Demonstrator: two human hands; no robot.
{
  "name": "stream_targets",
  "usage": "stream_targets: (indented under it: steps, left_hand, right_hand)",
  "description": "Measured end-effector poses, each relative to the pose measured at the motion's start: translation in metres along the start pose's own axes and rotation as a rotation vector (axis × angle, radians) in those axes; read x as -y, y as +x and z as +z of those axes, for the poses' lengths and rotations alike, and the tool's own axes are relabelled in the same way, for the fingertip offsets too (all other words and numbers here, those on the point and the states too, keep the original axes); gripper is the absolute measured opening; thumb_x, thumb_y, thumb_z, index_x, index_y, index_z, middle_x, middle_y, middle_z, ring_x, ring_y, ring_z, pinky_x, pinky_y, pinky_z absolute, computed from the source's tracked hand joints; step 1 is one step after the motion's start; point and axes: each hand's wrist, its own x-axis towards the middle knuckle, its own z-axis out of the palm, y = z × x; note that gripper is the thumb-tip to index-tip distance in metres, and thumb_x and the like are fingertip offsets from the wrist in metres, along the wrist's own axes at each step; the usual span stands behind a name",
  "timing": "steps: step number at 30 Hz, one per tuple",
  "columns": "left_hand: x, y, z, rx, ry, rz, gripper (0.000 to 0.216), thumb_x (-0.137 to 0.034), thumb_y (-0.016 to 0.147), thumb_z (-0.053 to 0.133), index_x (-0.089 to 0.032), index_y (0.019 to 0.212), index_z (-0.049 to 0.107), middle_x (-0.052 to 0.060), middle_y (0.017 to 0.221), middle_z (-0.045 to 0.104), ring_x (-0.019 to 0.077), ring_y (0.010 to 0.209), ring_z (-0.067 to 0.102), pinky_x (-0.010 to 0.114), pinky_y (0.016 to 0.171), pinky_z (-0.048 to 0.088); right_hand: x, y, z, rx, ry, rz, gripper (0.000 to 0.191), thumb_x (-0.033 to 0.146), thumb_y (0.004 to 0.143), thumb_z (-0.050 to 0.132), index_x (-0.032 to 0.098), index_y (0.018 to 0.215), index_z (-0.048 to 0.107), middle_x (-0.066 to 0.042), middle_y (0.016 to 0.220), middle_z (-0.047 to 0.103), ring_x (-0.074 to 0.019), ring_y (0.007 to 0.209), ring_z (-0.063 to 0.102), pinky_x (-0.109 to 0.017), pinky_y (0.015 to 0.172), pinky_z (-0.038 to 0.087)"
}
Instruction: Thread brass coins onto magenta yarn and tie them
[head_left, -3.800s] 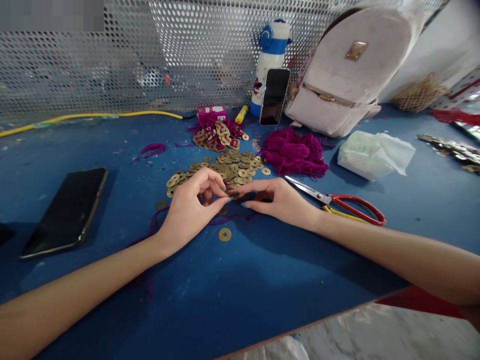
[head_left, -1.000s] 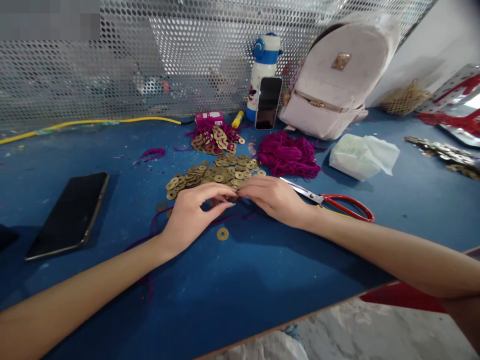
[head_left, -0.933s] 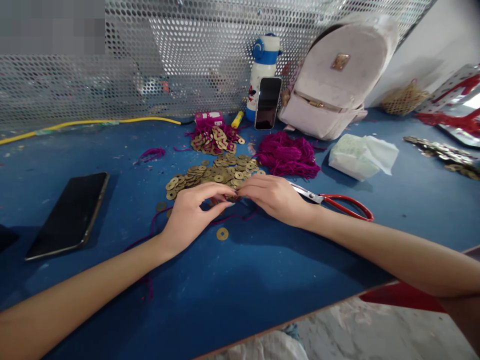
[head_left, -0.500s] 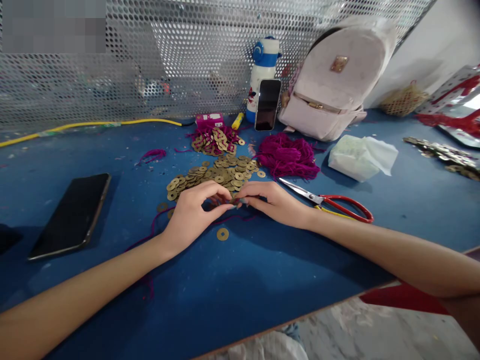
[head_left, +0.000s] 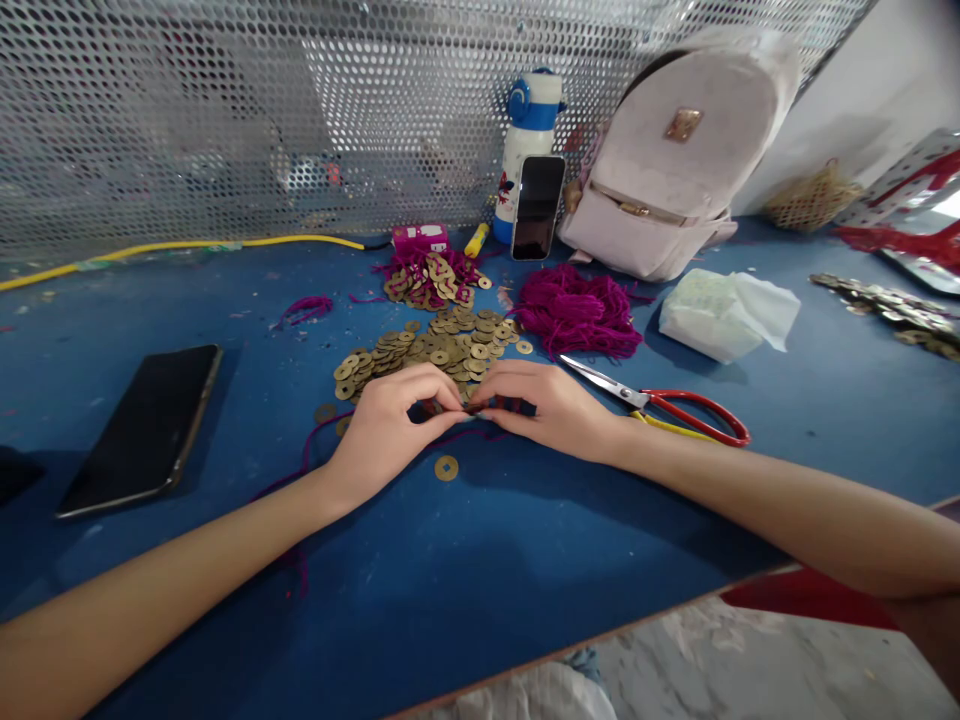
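My left hand [head_left: 401, 420] and my right hand [head_left: 544, 405] meet fingertip to fingertip over the blue table. Both pinch what looks like a brass coin, mostly hidden by the fingers. A purple cord [head_left: 307, 445] runs past my left wrist and under the hands. Just beyond the fingers spreads a pile of square-holed brass coins [head_left: 442, 345]. One loose coin [head_left: 446, 468] lies flat in front of my hands. Scissors [head_left: 649, 400] with red handles rest, blades apart, beside my right forearm.
A heap of purple cord [head_left: 577, 312] and a bundle of strung coins [head_left: 435, 282] lie farther back. At left is a dark phone [head_left: 142, 430]; another phone [head_left: 538, 208] leans on a bottle [head_left: 517, 150]. A pale backpack [head_left: 675, 160] and tissue pack [head_left: 724, 312] stand right.
My right fingers have shifted slightly, their thumb now straighter against the left fingertips. The coin between them shows less. Everything else on the table stays put.
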Motion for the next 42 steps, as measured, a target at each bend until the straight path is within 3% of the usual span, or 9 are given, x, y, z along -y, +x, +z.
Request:
stream_targets:
  steps: [12, 18, 25, 27, 30, 32, 42]
  left_hand:
    - [-0.001, 0.0, 0.0, 0.038, 0.028, 0.006, 0.014, -0.02, 0.084, 0.069, -0.018, 0.071, 0.064, 0.002, 0.079, 0.07, 0.0155, 0.072, 0.065, 0.027, 0.068, 0.051]
    - [0.0, 0.001, 0.0, 0.027, 0.021, -0.088, 0.011, -0.017, 0.083, 0.066, -0.018, 0.073, 0.062, 0.002, 0.081, 0.07, 0.0157, 0.072, 0.064, 0.028, 0.068, 0.05]
    - [0.0, 0.003, 0.001, 0.023, 0.009, -0.085, 0.011, -0.013, 0.083, 0.064, -0.017, 0.074, 0.062, 0.002, 0.083, 0.07, 0.0154, 0.075, 0.062, 0.027, 0.068, 0.047]
    - [0.001, 0.002, 0.001, 0.027, 0.035, -0.079, 0.01, -0.013, 0.083, 0.065, -0.018, 0.074, 0.061, 0.002, 0.084, 0.069, 0.0159, 0.076, 0.062, 0.028, 0.069, 0.045]
    - [0.001, 0.002, 0.001, 0.054, 0.113, -0.07, 0.01, -0.016, 0.085, 0.064, -0.019, 0.076, 0.061, 0.002, 0.083, 0.068, 0.017, 0.076, 0.059, 0.03, 0.072, 0.044]
    - [0.0, 0.001, 0.002, 0.084, 0.192, -0.053, 0.01, -0.019, 0.086, 0.064, -0.019, 0.077, 0.06, 0.0, 0.078, 0.065, 0.0172, 0.073, 0.057, 0.032, 0.074, 0.041]
    - [-0.004, 0.002, 0.0, 0.184, 0.263, -0.042, 0.01, -0.019, 0.088, 0.059, -0.019, 0.079, 0.058, -0.002, 0.078, 0.06, 0.0162, 0.075, 0.053, 0.032, 0.076, 0.035]
  right_hand:
    - [0.006, 0.0, -0.003, -0.038, -0.185, -0.094, 0.025, 0.024, 0.1, 0.045, 0.018, 0.098, 0.069, -0.009, 0.096, 0.07, -0.0185, 0.09, 0.065, -0.031, 0.08, 0.052]
    - [0.001, -0.001, -0.006, -0.067, -0.206, -0.06, 0.025, 0.022, 0.1, 0.044, 0.019, 0.101, 0.069, -0.009, 0.101, 0.071, -0.0209, 0.096, 0.065, -0.033, 0.083, 0.053]
    - [-0.004, 0.004, -0.024, -0.171, 0.075, 0.034, 0.019, 0.021, 0.098, 0.05, 0.018, 0.095, 0.069, -0.006, 0.093, 0.071, -0.016, 0.086, 0.065, -0.027, 0.078, 0.051]
    - [-0.009, 0.006, -0.035, -0.093, 0.068, 0.008, 0.019, 0.022, 0.098, 0.05, 0.018, 0.096, 0.069, -0.006, 0.094, 0.071, -0.016, 0.088, 0.065, -0.027, 0.079, 0.05]
    - [-0.018, 0.006, -0.05, 0.25, -0.055, -0.065, 0.023, 0.026, 0.1, 0.047, 0.019, 0.096, 0.068, -0.005, 0.093, 0.07, -0.0157, 0.084, 0.065, -0.027, 0.076, 0.048]
    - [-0.022, 0.005, -0.055, 0.34, -0.2, -0.087, 0.025, 0.027, 0.1, 0.045, 0.02, 0.097, 0.069, -0.005, 0.094, 0.07, -0.0171, 0.084, 0.064, -0.028, 0.073, 0.047]
    - [-0.017, 0.003, -0.064, 0.364, -0.438, -0.126, 0.018, 0.03, 0.096, 0.055, 0.023, 0.107, 0.069, -0.004, 0.108, 0.069, -0.0192, 0.098, 0.065, -0.029, 0.074, 0.047]
